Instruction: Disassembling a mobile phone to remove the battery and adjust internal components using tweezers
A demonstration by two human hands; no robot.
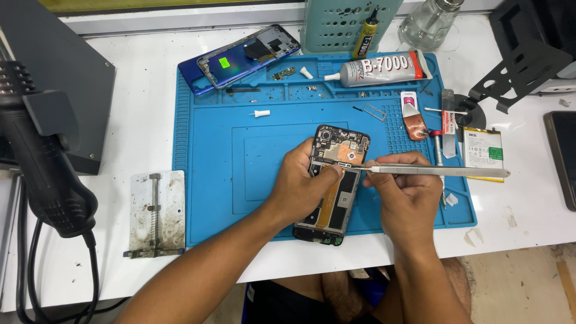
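Observation:
An opened phone (336, 150) with its back off lies on the blue repair mat (210, 180), circuit board and copper parts showing. My left hand (300, 183) grips the phone's left side, thumb across its middle. My right hand (405, 192) holds metal tweezers (438, 171), whose tips touch the phone's middle near my left thumb.
A blue phone back frame (246, 57), a glue tube (381, 69), a small black glue tube (367, 33), a battery (483, 153), a glass bottle (429, 21) and small parts lie around the mat. A hot-air gun (42, 162) and a metal clamp plate (157, 213) sit left.

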